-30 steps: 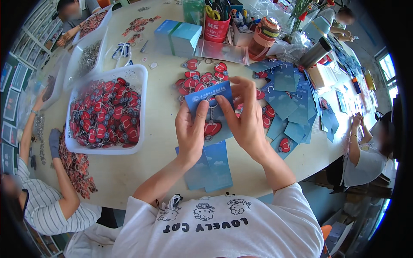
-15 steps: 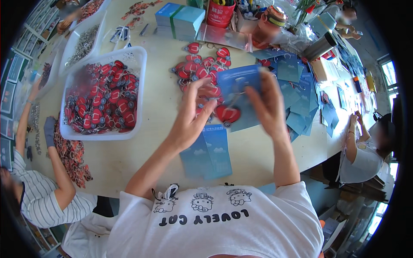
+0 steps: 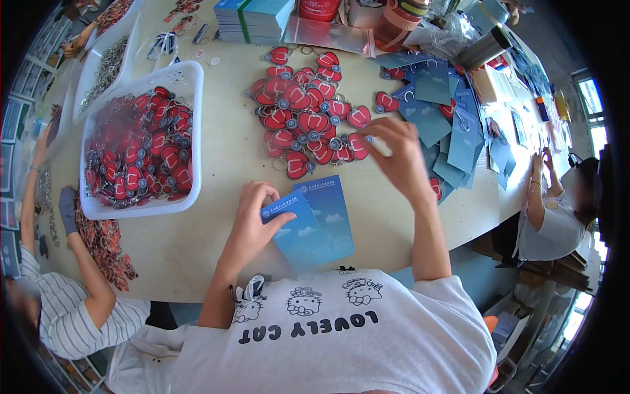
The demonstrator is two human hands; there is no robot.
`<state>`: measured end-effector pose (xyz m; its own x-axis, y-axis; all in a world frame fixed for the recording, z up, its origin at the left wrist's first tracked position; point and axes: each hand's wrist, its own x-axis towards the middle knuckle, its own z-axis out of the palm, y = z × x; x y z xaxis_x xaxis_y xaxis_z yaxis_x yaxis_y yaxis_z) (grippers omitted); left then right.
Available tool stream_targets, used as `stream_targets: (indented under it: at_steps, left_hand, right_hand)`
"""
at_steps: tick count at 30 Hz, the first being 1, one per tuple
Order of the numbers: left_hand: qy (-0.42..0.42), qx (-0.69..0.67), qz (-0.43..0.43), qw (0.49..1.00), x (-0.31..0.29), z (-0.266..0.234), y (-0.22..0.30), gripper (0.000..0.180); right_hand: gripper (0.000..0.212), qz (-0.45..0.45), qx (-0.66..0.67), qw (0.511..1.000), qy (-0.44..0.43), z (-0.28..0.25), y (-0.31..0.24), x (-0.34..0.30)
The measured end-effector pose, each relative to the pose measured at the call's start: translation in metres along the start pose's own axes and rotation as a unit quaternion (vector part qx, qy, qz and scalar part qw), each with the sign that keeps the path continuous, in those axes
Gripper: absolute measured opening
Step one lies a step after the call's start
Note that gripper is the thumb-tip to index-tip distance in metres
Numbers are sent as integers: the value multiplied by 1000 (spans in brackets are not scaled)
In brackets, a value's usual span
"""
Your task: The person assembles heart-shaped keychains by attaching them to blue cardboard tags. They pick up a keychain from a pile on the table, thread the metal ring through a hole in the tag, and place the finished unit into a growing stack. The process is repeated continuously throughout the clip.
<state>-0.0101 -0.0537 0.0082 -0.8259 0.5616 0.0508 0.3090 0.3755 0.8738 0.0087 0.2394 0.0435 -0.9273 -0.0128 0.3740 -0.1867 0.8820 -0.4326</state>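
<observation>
My left hand (image 3: 252,213) is low over the table in front of me, thumb and fingers closed on the upper corner of a blue card (image 3: 296,226) with a cloud print. A second blue card (image 3: 333,213) lies partly under it. My right hand (image 3: 401,161) is bent over the right edge of a heap of red heart-shaped keychains (image 3: 295,98). Its thumb and forefinger pinch at one red keychain (image 3: 357,147) there; the exact grip point is partly hidden by the fingers.
A white basket (image 3: 198,131) full of red keychains stands left. Blue cards with keychains (image 3: 436,128) spread at right. Behind are a banded card stack (image 3: 252,26), a clear bag (image 3: 328,36) and a steel flask (image 3: 485,49). Co-workers sit on both sides.
The card and red keychain held up between both hands have left them. My left hand has come down onto a card near me; my right hand has moved to the keychain heap.
</observation>
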Motion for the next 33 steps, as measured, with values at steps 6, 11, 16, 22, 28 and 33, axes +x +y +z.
stream_targets:
  at_steps: [6,11,16,22,28,33]
  left_hand:
    - [80,-308,-171,932,5,-9,19,13]
    - [168,-307,-111,930,35,-11,16,15]
    - [180,-245,-74,950,78,-15,31,24]
    - [186,-145,-7,972,103,3,58,31]
    - [141,-160,119,970,107,18,78,21]
    - [52,-399,49,914,80,22,82,28]
  right_hand:
    - [16,-63,3,997,-39,35,10,-2]
    - [16,-116,-27,992,-52,41,9,1]
    - [17,-92,70,993,31,33,2,7]
    - [16,-71,199,976,46,-5,-47,15]
    - [12,0,281,957,75,6,-51,20]
    - [12,97,362,919,123,-4,-66,19]
